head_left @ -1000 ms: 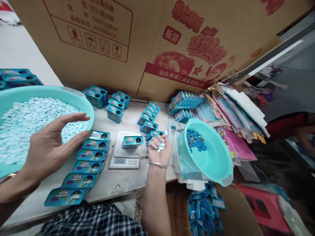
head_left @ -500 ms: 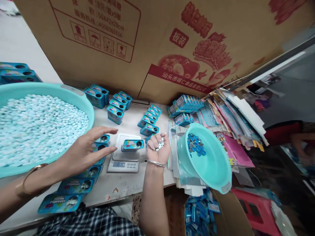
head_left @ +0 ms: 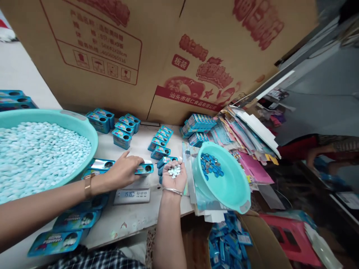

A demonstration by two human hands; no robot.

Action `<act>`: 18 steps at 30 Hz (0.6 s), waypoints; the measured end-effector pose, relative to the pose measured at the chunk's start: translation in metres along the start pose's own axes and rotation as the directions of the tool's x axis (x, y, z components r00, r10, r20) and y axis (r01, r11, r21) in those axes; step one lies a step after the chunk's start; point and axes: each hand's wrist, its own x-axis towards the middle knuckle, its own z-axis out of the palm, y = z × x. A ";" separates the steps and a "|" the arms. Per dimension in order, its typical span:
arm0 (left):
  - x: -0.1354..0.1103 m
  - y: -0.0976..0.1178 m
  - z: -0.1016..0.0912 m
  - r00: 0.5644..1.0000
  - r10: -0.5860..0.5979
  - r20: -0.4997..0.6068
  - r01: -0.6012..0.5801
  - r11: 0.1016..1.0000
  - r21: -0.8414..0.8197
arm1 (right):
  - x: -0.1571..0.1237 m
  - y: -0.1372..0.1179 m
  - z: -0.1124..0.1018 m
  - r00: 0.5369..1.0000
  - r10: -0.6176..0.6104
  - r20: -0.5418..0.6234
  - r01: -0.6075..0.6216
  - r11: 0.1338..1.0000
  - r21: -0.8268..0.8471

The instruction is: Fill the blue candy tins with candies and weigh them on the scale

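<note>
My left hand (head_left: 125, 170) reaches over the small white scale (head_left: 132, 193) and grips the blue tin (head_left: 145, 169) standing on its platform. My right hand (head_left: 174, 175) is cupped palm up just right of the scale, holding a small heap of white-blue tablets (head_left: 174, 171). A row of filled blue tins (head_left: 77, 219) runs along the table's front left, under my left forearm. The scale's display shows digits.
A big teal basin (head_left: 84, 125) heaped with tablets stands at the left. A smaller tilted teal bowl (head_left: 232, 186) holds blue caps. More blue tins (head_left: 123, 130) stand at the back, before large cardboard boxes (head_left: 168, 56). Printed cards (head_left: 246, 142) pile at right.
My left hand has come from the basin's rim across to the scale and closed on the tin there. My right hand stays beside the scale with the tablets.
</note>
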 end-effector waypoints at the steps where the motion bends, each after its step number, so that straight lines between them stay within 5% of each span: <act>1: -0.001 0.002 -0.004 1.000 -0.011 -0.021 0.010 1.000 -0.023 | 0.000 0.003 -0.003 0.999 -0.016 -0.047 0.016 1.000 -0.005; 4: -0.003 0.016 -0.029 0.991 -0.003 -0.130 -0.005 0.998 -0.056 | -0.002 0.014 -0.008 0.988 -0.024 -0.155 0.025 1.000 0.006; 8: 0.003 0.041 -0.059 0.949 0.195 -0.248 -0.171 0.979 0.114 | -0.004 0.029 0.002 0.968 0.017 -0.252 0.006 0.996 0.092; 11: 0.016 0.047 -0.060 0.934 0.318 -0.163 -0.257 0.916 0.309 | -0.005 0.036 0.014 0.954 0.096 -0.284 -0.045 0.982 0.183; 18: 0.020 0.047 -0.057 0.950 0.263 -0.170 -0.190 0.916 0.353 | -0.009 0.039 0.019 0.943 0.149 -0.297 -0.083 0.972 0.221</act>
